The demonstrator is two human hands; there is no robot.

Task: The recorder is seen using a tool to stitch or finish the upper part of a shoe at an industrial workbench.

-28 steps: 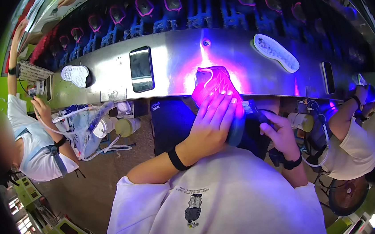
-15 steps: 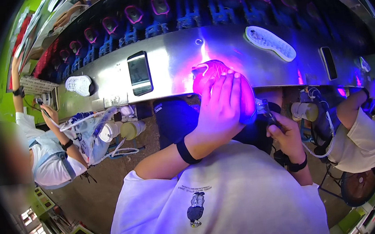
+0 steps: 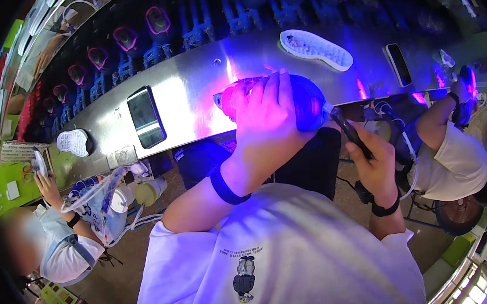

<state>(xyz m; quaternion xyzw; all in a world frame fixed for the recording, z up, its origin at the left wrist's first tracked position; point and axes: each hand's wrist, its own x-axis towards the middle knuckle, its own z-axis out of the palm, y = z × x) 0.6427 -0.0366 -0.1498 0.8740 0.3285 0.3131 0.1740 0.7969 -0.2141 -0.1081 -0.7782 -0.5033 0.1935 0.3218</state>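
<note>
Under violet light, a shoe upper [image 3: 310, 104] lies on its side over the near edge of the metal table. My left hand [image 3: 266, 115] is wrapped over it, fingers across its surface, thumb out of sight. My right hand [image 3: 375, 161] grips the dark handle of a brush [image 3: 348, 130], whose pale tip meets the shoe's right end. Beyond the shoe, a white shoe sole [image 3: 317, 51] rests on the table with its hollow side up.
Shoes [image 3: 158, 21] on blue racks line the far side of the metal table [image 3: 191, 78]. Phones lie left [image 3: 146, 117] and right [image 3: 399, 64]. Another white sole [image 3: 73, 144] is at left. Pots [image 3: 150, 192] hang below the edge. Co-workers sit on both sides.
The table and its items have shifted left in view. The shoe has turned in my left hand, and my right hand has tilted the brush more upright against it. The left co-worker's arm has lowered.
</note>
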